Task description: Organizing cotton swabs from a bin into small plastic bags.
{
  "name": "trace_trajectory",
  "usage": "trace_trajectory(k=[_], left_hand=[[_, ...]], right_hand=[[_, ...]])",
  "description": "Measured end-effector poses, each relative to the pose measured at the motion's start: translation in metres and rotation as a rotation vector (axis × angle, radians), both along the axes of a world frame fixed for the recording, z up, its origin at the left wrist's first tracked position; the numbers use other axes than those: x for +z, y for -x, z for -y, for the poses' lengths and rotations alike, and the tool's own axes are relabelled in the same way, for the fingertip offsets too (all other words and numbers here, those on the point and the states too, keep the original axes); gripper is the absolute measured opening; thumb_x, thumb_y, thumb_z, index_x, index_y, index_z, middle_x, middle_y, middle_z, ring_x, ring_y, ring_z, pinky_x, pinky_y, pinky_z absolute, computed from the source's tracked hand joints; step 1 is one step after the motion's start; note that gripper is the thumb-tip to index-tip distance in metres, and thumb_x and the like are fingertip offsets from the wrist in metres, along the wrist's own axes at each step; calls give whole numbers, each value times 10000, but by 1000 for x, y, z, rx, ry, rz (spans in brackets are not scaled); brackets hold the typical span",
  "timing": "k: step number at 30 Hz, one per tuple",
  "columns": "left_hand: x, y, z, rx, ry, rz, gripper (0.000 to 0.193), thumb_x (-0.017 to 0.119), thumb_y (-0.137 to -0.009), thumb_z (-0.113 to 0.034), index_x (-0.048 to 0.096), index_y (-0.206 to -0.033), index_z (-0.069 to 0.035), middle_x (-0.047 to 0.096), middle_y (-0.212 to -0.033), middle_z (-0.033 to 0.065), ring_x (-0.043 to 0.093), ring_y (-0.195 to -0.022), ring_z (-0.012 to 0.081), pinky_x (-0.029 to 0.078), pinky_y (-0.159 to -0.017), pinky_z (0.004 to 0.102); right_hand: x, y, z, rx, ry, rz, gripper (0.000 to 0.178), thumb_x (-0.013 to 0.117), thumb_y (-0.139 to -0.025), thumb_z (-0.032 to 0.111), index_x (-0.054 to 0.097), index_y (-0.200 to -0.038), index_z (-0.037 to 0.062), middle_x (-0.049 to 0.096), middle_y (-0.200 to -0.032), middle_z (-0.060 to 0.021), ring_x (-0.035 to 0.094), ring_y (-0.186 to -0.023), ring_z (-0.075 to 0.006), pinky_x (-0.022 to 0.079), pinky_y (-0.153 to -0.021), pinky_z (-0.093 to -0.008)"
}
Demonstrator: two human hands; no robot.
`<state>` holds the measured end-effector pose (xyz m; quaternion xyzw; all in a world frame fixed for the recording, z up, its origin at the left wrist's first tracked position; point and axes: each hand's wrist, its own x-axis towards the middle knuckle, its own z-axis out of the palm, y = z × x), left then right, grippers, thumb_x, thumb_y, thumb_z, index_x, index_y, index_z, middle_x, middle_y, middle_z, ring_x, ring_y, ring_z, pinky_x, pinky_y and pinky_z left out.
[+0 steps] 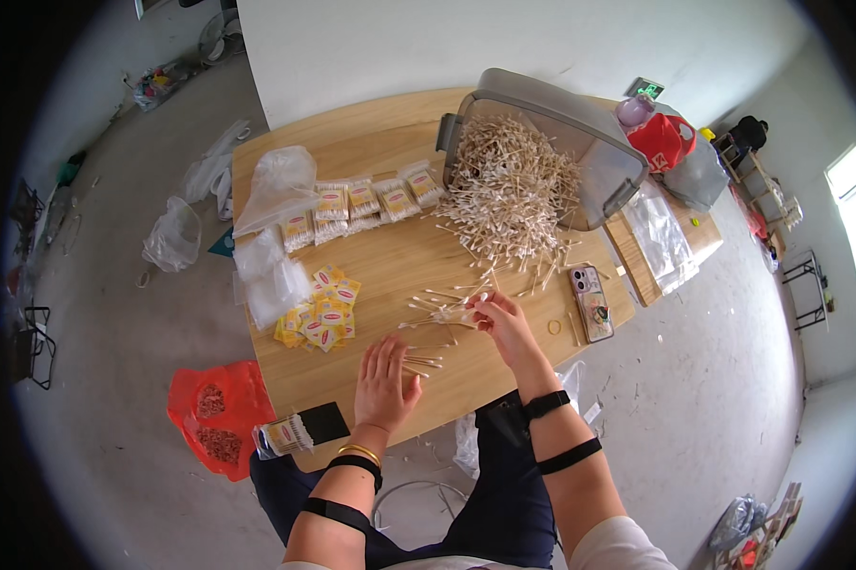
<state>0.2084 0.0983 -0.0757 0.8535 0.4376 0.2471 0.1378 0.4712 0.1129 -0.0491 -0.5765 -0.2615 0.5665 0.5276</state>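
Observation:
My left hand [384, 382] is low over the near part of the table, curled round a few cotton swabs [422, 362] whose tips stick out to the right between thumb and fingers. My right hand [500, 326] pinches a cotton swab at its fingertips, above a loose scatter of swabs [437, 309]. Beyond it, a big heap of cotton swabs [513, 180] spills from a grey plastic bin [594, 161] tipped on its side. Yellow and white printed cards [325, 312] lie in a pile to the left of my hands.
Packed swab bags [361, 199] line the table's far left, beside clear plastic bags [278, 185]. A phone [591, 302] and a rubber band [553, 327] lie at right. One filled pack [284, 435] sits at the near left corner, by a red bag [221, 418].

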Motion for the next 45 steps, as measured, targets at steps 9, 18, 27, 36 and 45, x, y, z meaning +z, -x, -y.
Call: trace_trajectory(k=[9,18,27,36,45], left_hand=[[1,3,0,4,5,-29,587,681,-822,-258,505,-1339,-44,480,-1433,147,438,-1369,325,319,-1192,485],[0,3,3,-75,-103,-60,598,710,-821,-205,511,-1378,-123,466,-1449,122,443,-1360,315,306,-1176,556],[-6,3,5,-86,-135,-126,572,699,-844,-185,540,-1390,-129,523,-1432,11,489,-1327,212,288,-1177,563],[-4,3,4,-87,-94,-122,580,657,-858,-175,521,-1420,-126,514,-1443,20,469,-1349,212,272,-1184,548],[1,2,2,-100,-33,-125,556,590,-879,-172,510,-1427,-123,496,-1473,49,421,-1401,250,243,-1204,543]], right_hand=[[19,23,20,27,94,-126,220,613,-1001,173,682,-1174,56,712,-1139,-48,682,-1022,-150,527,-870,-280],[-11,68,26,59,-19,-104,195,630,-992,143,689,-1134,24,720,-1090,-66,689,-997,-156,535,-942,-295],[-13,79,26,-23,-51,99,221,632,-999,193,715,-1128,33,724,-1061,-31,663,-953,-104,501,-850,-258],[-19,66,35,-30,-30,118,193,653,-981,135,718,-1132,33,724,-1061,-24,656,-952,-87,499,-851,-248],[-27,78,35,-128,-101,162,180,655,-970,65,721,-1132,25,706,-915,24,621,-838,-40,469,-760,-189]])
